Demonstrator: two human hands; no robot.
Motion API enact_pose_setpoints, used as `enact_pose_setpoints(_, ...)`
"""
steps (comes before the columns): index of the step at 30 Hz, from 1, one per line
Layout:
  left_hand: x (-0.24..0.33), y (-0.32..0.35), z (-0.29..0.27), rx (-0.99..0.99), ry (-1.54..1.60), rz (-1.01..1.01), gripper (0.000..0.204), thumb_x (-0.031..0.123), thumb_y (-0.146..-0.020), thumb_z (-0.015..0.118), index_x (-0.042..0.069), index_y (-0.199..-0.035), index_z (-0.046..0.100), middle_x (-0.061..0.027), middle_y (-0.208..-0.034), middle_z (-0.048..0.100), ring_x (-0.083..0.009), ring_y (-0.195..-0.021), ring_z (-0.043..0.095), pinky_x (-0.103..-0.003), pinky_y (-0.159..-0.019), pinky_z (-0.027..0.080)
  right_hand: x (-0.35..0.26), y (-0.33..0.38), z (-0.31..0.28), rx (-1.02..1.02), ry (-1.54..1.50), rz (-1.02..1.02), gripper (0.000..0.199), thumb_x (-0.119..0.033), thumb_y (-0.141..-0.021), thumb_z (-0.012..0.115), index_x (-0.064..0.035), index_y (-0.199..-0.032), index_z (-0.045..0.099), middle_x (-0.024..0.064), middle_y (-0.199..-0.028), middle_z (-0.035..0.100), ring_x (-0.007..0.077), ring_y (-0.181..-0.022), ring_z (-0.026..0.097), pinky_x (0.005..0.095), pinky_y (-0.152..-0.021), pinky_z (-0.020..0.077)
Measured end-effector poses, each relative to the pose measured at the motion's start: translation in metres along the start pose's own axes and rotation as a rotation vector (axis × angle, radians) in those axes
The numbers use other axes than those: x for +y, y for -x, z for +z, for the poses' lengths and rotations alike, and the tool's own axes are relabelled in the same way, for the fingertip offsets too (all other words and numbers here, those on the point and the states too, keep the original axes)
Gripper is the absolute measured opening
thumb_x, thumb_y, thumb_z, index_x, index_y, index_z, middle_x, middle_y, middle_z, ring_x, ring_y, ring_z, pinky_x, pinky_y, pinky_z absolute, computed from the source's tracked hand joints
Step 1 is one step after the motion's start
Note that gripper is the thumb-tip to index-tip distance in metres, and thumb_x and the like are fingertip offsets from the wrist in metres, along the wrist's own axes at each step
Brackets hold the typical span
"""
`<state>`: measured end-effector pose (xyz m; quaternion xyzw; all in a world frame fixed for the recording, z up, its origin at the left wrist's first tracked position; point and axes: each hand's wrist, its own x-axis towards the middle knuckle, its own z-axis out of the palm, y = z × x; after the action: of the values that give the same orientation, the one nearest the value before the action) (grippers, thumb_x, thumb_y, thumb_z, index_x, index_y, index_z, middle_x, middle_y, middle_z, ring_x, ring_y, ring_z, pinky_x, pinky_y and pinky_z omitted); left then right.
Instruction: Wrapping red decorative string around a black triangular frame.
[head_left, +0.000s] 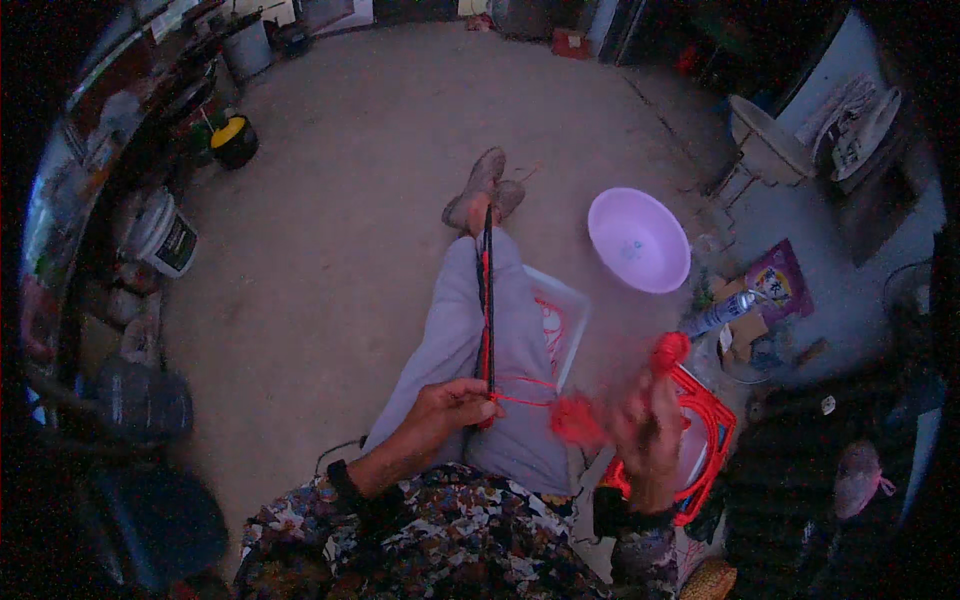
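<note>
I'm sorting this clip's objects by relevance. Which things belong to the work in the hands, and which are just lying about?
In use:
left hand gripping the long dark stick
red cord running from it
right hand, blurred, with a red cord bundle

Lying about:
pink basin
white bucket
plastic bottle
purple packet

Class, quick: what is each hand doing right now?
Left hand: closed, gripping the near end of a long dark stick wound with red cord.
Right hand: blurred, raised, apparently closed on a bunch of the red cord.
</note>
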<state>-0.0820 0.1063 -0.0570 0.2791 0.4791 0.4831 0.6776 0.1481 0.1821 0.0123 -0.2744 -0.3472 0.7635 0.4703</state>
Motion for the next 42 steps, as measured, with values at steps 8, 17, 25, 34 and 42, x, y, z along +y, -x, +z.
enact_pose_setpoints(8, -0.002, -0.001, -0.004, -0.015, 0.11, -0.005, 0.026, 0.009, -0.08, 0.06, -0.003, -0.102, 0.055, -0.0069, -0.089, 0.061, -0.0125, -0.082, 0.056, -0.025, -0.076, 0.043, -0.061, 0.072, -0.113, 0.446, 0.448, -0.011, 0.024, -0.023, -0.084, 0.055, -0.0043, -0.098, 0.051, -0.0049, -0.061, 0.04, 0.006, -0.043, 0.038, 0.0189, -0.036, 0.0304)
enact_pose_setpoints(17, 0.008, 0.0, -0.001, -0.006, -0.004, -0.027, 0.029, 0.007, -0.079, 0.061, -0.001, -0.106, 0.053, -0.007, -0.093, 0.061, -0.0131, -0.086, 0.057, -0.025, -0.079, 0.044, 0.057, -0.002, -0.026, 0.096, 0.896, 0.227, 0.035, -0.023, -0.08, 0.057, -0.0076, -0.112, 0.054, -0.0035, -0.069, 0.051, 0.0083, -0.054, 0.044, 0.0232, -0.049, 0.0375)
enact_pose_setpoints(25, 0.001, 0.002, -0.001, 0.004, 0.024, -0.004, 0.029, 0.005, -0.079, 0.061, -0.001, -0.106, 0.052, -0.0067, -0.095, 0.06, -0.0128, -0.086, 0.057, -0.024, -0.078, 0.045, 0.08, -0.014, 0.004, 0.09, 0.597, 0.493, 0.024, -0.025, -0.082, 0.057, -0.0049, -0.095, 0.058, -0.0056, -0.06, 0.045, 0.0048, -0.051, 0.042, 0.0208, -0.045, 0.0333)
enact_pose_setpoints(34, 0.012, 0.005, 0.009, 0.069, -0.075, 0.006, 0.036, 0.006, -0.076, 0.063, 0.0, -0.11, 0.052, -0.0024, -0.097, 0.058, -0.0103, -0.089, 0.054, -0.026, -0.08, 0.044, 0.057, -0.014, 0.064, -0.259, 0.716, 0.307, 0.021, -0.02, -0.08, 0.058, -0.0028, -0.091, 0.061, -0.0037, -0.061, 0.048, 0.0044, -0.055, 0.044, 0.0207, -0.05, 0.0373)
enact_pose_setpoints(42, 0.014, 0.0, 0.006, 0.239, -0.752, 0.733, 0.019, 0.007, -0.077, 0.06, 0.001, -0.095, 0.057, -0.0054, -0.086, 0.058, -0.013, -0.079, 0.056, -0.025, -0.072, 0.044, 0.027, -0.014, 0.067, -0.25, 0.869, 0.28, 0.022, -0.019, -0.078, 0.06, -0.0024, -0.092, 0.06, -0.0035, -0.067, 0.052, 0.0047, -0.06, 0.046, 0.0222, -0.054, 0.0394)
